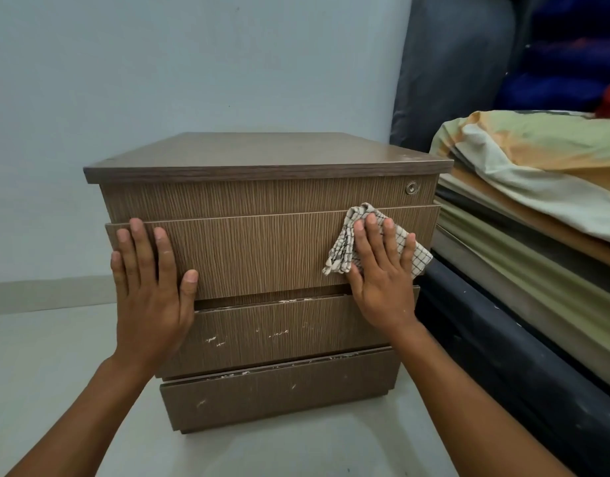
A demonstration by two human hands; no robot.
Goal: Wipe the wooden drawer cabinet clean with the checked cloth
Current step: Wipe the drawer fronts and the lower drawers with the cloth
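Note:
A brown wooden drawer cabinet [262, 249] stands on the floor in front of me, with three drawer fronts and a small round lock [412, 187] at the top right. My left hand [148, 287] lies flat with fingers spread on the left end of the top drawer front. My right hand [382, 273] presses the crumpled checked cloth [344, 246] flat against the right end of the same drawer front. White specks and scuffs mark the two lower drawers [279, 339].
A bed [523, 256] with a dark frame, stacked mattresses and a rumpled green-and-orange sheet [537, 156] stands close on the cabinet's right. A pale wall [159, 63] is behind. Light floor tiles [38, 356] spread to the left and front.

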